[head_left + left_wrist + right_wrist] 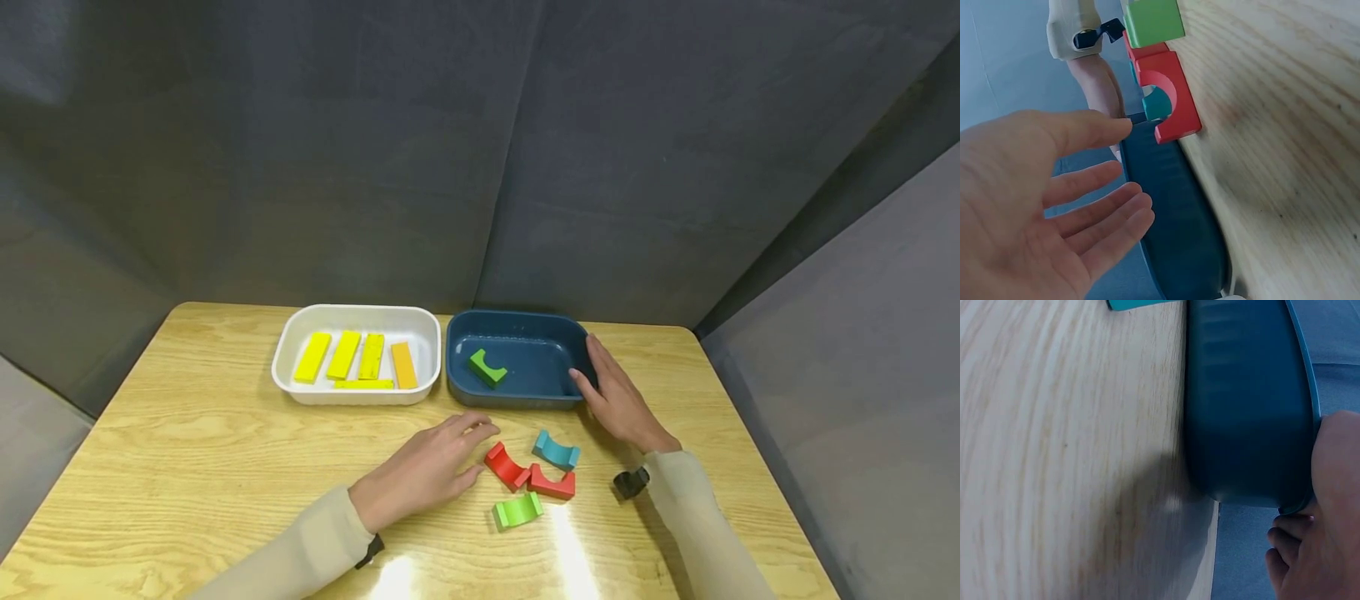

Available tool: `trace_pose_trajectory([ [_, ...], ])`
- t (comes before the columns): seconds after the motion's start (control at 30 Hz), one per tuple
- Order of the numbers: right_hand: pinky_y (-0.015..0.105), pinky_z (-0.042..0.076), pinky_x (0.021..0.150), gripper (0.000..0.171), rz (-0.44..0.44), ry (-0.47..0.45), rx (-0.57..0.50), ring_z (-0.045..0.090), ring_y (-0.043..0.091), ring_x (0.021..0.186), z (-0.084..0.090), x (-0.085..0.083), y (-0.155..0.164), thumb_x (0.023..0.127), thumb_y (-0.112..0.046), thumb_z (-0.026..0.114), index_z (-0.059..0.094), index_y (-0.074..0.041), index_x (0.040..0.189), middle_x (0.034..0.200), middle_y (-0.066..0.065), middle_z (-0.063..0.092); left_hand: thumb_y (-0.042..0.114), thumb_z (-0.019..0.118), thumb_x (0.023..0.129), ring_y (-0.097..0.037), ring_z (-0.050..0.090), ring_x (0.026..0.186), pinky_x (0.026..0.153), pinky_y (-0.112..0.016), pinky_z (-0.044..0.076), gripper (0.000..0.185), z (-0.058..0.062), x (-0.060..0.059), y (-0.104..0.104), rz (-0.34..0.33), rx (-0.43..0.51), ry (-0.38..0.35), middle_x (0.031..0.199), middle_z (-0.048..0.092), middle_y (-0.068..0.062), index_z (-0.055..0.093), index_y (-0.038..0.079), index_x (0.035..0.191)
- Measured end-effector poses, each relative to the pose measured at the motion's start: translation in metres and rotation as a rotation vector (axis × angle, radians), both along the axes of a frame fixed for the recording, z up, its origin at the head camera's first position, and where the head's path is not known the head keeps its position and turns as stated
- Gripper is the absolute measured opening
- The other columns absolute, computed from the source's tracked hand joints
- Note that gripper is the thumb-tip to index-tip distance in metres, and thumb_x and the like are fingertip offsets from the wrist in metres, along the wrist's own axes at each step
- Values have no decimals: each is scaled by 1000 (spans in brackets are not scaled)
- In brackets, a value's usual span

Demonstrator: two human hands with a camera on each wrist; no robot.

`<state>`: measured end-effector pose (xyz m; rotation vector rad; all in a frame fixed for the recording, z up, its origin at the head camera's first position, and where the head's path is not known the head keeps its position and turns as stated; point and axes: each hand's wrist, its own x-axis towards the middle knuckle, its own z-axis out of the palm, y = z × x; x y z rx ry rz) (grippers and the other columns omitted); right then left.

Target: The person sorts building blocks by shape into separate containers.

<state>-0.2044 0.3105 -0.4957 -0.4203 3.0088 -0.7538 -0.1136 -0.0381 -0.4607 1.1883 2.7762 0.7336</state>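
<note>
The left hand point(423, 468) hovers low over the desk point(187, 433) with its fingers point(1094, 200) straight and slightly spread, holding nothing; the fingertips point at a red arch block point(507, 466) lying just beside them. That block touches a second red arch block point(552, 483), and a light green arch block point(518, 509) lies just in front of the pair, nearer the person. A teal arch block point(557, 450) sits just behind the red ones, near the blue tray point(517, 398).

The right hand point(618, 398) rests against the right end of the blue tray, its fingers point(600, 354) straight and close together along the rim, the thumb at the near corner (the right wrist view shows the fingertips tucked at the tray's lip). Inside this tray lies one dark green arch block point(487, 367), toward its left side.

Touching the blue tray on its left stands a white tray point(288, 337) with yellow bars point(343, 356) and one orange bar point(403, 365) laid in it.
</note>
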Motion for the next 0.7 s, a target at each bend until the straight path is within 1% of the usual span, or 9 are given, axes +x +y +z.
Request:
trace_pose_trajectory([
  [0.23, 65, 18, 129, 79, -3, 1, -2, 13, 41, 165, 1, 0, -1, 116, -48, 42, 8, -5, 172, 180, 13, 6, 15, 79, 98, -26, 59, 138, 106, -41, 58, 55, -6, -8, 7, -14, -38, -38, 155, 57, -13, 60, 8, 150],
  [0.37, 64, 18, 130, 78, -6, 7, -5, 14, 41, 165, 0, 0, -1, 116, -47, 43, 9, -6, 173, 180, 12, 6, 14, 79, 98, -25, 58, 139, 107, -40, 57, 57, -7, -12, 9, -32, -62, -33, 156, 56, -13, 60, 8, 151],
  [0.53, 64, 18, 130, 80, -8, 5, 0, 13, 41, 165, 1, 0, -1, 115, -51, 41, 8, -7, 173, 181, 11, 6, 13, 80, 97, -24, 58, 138, 107, -37, 57, 58, -7, -14, 11, -57, -84, -17, 155, 55, -12, 59, 8, 151],
  [0.7, 66, 18, 129, 80, -5, 11, 1, 14, 42, 164, -1, -1, 0, 115, -51, 40, 8, -5, 172, 180, 13, 6, 10, 80, 96, -23, 58, 137, 107, -35, 56, 57, -8, -16, 14, -77, -105, -5, 154, 56, -10, 60, 9, 150],
])
